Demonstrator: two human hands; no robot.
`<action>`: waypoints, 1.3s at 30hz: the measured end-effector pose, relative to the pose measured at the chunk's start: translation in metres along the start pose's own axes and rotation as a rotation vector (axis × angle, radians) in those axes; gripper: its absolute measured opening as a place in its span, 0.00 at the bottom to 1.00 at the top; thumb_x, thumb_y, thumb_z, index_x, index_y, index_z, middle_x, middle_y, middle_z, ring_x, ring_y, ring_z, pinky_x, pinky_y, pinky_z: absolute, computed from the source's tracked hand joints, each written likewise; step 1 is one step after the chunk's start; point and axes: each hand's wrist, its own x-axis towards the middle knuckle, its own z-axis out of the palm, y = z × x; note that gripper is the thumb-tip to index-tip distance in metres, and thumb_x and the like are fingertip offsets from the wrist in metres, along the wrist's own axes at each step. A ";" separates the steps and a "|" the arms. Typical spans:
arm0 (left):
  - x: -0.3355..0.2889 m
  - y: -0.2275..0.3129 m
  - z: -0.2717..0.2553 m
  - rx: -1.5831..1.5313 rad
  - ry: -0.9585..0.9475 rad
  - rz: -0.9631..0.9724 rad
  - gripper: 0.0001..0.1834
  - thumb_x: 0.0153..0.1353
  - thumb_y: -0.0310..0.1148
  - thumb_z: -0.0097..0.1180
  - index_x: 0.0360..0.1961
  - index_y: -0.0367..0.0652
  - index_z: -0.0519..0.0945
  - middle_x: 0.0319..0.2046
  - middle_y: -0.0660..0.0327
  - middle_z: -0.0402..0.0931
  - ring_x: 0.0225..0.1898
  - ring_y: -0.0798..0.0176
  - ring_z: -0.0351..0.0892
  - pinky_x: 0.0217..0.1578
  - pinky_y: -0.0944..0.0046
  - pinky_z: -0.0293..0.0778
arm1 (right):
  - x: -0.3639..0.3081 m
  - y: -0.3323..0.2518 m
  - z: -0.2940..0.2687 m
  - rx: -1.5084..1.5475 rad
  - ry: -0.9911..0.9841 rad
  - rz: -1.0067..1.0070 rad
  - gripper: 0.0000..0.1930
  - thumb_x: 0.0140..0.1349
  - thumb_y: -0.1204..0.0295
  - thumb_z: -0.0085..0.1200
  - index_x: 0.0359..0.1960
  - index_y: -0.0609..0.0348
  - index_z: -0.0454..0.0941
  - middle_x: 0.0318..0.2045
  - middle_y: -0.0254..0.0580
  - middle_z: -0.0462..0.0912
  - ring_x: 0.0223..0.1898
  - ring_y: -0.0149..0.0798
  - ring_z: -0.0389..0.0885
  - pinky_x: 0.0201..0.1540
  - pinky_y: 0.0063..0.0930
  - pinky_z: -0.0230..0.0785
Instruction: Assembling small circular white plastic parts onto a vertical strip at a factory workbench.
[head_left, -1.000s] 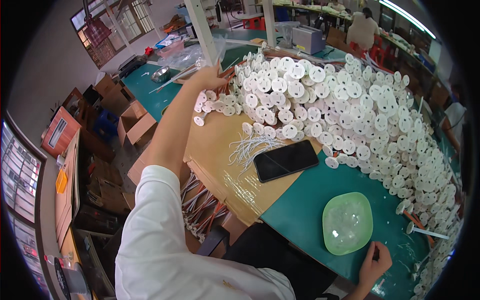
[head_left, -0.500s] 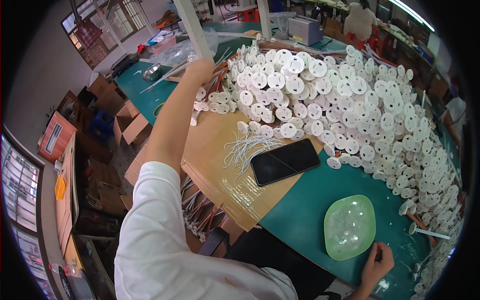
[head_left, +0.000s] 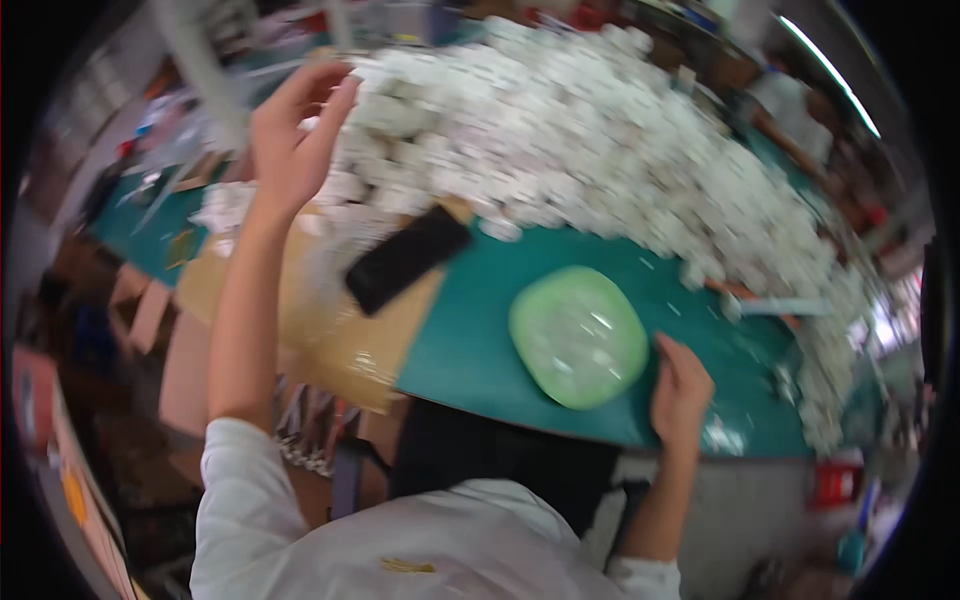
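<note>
My left hand is raised at the left end of a big heap of white round-headed pieces. Its thumb and fingers are apart, and I see nothing between them, though motion blurs the view. Down on the green tabletop, my right hand rests just right of a green bowl, not gripping it. The fingers of that hand look loosely bent and hold nothing visible. Clear or whitish contents that glint lie in the bowl. A black phone lies between the bowl and my left forearm.
Brown cardboard covers the table's left part, with blurred white strands beside the phone. A white stick-like piece lies at the heap's right edge. Another person is at the far right. Open cartons stand at left.
The view has swung right, shifting the table contents leftward. My left hand has drawn back from the far left and its fingers now show. My right hand stays beside the bowl.
</note>
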 end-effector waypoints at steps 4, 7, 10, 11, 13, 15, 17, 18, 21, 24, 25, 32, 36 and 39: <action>-0.047 0.061 0.096 -0.096 -0.236 0.045 0.08 0.60 0.30 0.59 0.36 0.35 0.82 0.27 0.60 0.81 0.28 0.70 0.79 0.32 0.69 0.74 | -0.004 0.011 0.003 0.137 0.078 -0.039 0.08 0.58 0.83 0.44 0.33 0.66 0.78 0.29 0.48 0.81 0.29 0.41 0.80 0.34 0.28 0.73; -0.069 0.079 0.171 -0.239 -0.497 0.088 0.08 0.59 0.31 0.59 0.32 0.36 0.82 0.23 0.57 0.80 0.26 0.67 0.79 0.29 0.67 0.73 | -0.014 0.020 -0.006 0.130 0.053 -0.006 0.06 0.57 0.81 0.44 0.27 0.67 0.75 0.26 0.48 0.80 0.29 0.40 0.81 0.33 0.28 0.72; -0.080 0.082 0.195 -0.264 -0.561 0.164 0.08 0.59 0.32 0.60 0.31 0.37 0.82 0.23 0.55 0.79 0.25 0.62 0.80 0.28 0.65 0.73 | -0.015 0.016 -0.011 0.066 0.025 -0.050 0.06 0.57 0.80 0.44 0.24 0.66 0.72 0.25 0.48 0.81 0.28 0.40 0.81 0.32 0.29 0.71; -0.085 0.081 0.198 -0.279 -0.556 0.179 0.08 0.59 0.32 0.60 0.31 0.37 0.82 0.23 0.55 0.79 0.25 0.62 0.80 0.28 0.65 0.73 | -0.017 0.024 -0.013 0.049 0.038 -0.050 0.06 0.57 0.80 0.44 0.24 0.66 0.72 0.25 0.48 0.81 0.28 0.40 0.81 0.32 0.29 0.71; -0.100 0.071 0.189 -0.194 -0.596 0.221 0.08 0.59 0.32 0.59 0.30 0.37 0.82 0.23 0.54 0.79 0.25 0.57 0.80 0.27 0.63 0.73 | -0.017 0.039 -0.013 0.263 0.066 0.186 0.06 0.60 0.75 0.49 0.27 0.64 0.74 0.24 0.47 0.82 0.27 0.39 0.81 0.31 0.32 0.71; -0.109 0.057 0.177 -0.116 -0.544 0.244 0.08 0.58 0.32 0.59 0.30 0.38 0.81 0.23 0.54 0.79 0.25 0.56 0.80 0.27 0.62 0.73 | 0.007 0.040 -0.022 0.144 0.166 0.377 0.07 0.60 0.71 0.52 0.32 0.63 0.76 0.24 0.46 0.82 0.27 0.40 0.81 0.31 0.33 0.72; -0.109 0.060 0.174 -0.055 -0.488 0.262 0.07 0.58 0.31 0.59 0.29 0.38 0.81 0.23 0.54 0.79 0.25 0.55 0.80 0.27 0.62 0.73 | 0.025 0.065 -0.036 -0.166 0.318 0.493 0.19 0.57 0.59 0.62 0.46 0.56 0.78 0.23 0.45 0.82 0.26 0.44 0.82 0.32 0.37 0.73; -0.109 0.067 0.179 -0.171 -0.464 0.096 0.07 0.58 0.31 0.59 0.29 0.38 0.81 0.23 0.54 0.79 0.25 0.54 0.79 0.27 0.61 0.73 | 0.032 0.084 -0.040 -0.276 0.279 0.455 0.19 0.56 0.59 0.63 0.46 0.56 0.78 0.24 0.45 0.82 0.27 0.46 0.82 0.32 0.38 0.73; -0.105 0.076 0.180 -0.224 -0.430 0.085 0.07 0.57 0.31 0.60 0.29 0.38 0.81 0.24 0.54 0.79 0.25 0.52 0.79 0.27 0.59 0.73 | 0.055 0.113 -0.045 -0.401 0.153 0.382 0.19 0.55 0.60 0.63 0.46 0.55 0.80 0.24 0.45 0.82 0.27 0.49 0.82 0.33 0.41 0.74; -0.102 0.085 0.168 -0.071 -0.422 0.265 0.07 0.56 0.31 0.61 0.30 0.37 0.80 0.25 0.54 0.80 0.25 0.52 0.79 0.28 0.59 0.73 | 0.075 0.087 -0.039 -0.446 0.108 0.309 0.17 0.55 0.61 0.62 0.44 0.54 0.81 0.23 0.46 0.82 0.28 0.50 0.83 0.33 0.43 0.73; -0.103 0.089 0.167 -0.002 -0.425 0.300 0.07 0.56 0.31 0.61 0.30 0.37 0.80 0.25 0.53 0.80 0.26 0.52 0.79 0.27 0.59 0.73 | 0.084 0.067 -0.035 -0.493 0.163 0.270 0.15 0.55 0.62 0.62 0.42 0.54 0.82 0.23 0.46 0.82 0.28 0.50 0.83 0.33 0.44 0.73; -0.109 0.108 0.170 -0.614 -0.480 -0.270 0.16 0.66 0.39 0.51 0.37 0.34 0.79 0.24 0.57 0.79 0.26 0.62 0.80 0.28 0.63 0.73 | 0.098 -0.065 -0.006 -0.097 0.400 -0.469 0.14 0.51 0.76 0.64 0.42 0.60 0.83 0.24 0.39 0.82 0.24 0.40 0.80 0.26 0.31 0.71; -0.112 0.093 0.166 -0.910 -0.660 -0.434 0.24 0.73 0.44 0.38 0.47 0.32 0.77 0.36 0.59 0.79 0.37 0.69 0.76 0.41 0.67 0.72 | 0.107 -0.058 0.017 0.109 0.340 -0.689 0.21 0.42 0.78 0.66 0.42 0.61 0.82 0.27 0.40 0.81 0.25 0.41 0.78 0.26 0.31 0.71; -0.111 0.103 0.169 -0.910 -0.598 -0.484 0.22 0.73 0.42 0.39 0.48 0.32 0.76 0.36 0.60 0.79 0.36 0.70 0.75 0.38 0.68 0.71 | 0.108 -0.049 0.031 0.250 0.371 -0.764 0.19 0.41 0.79 0.65 0.40 0.64 0.82 0.29 0.43 0.82 0.26 0.42 0.78 0.27 0.30 0.72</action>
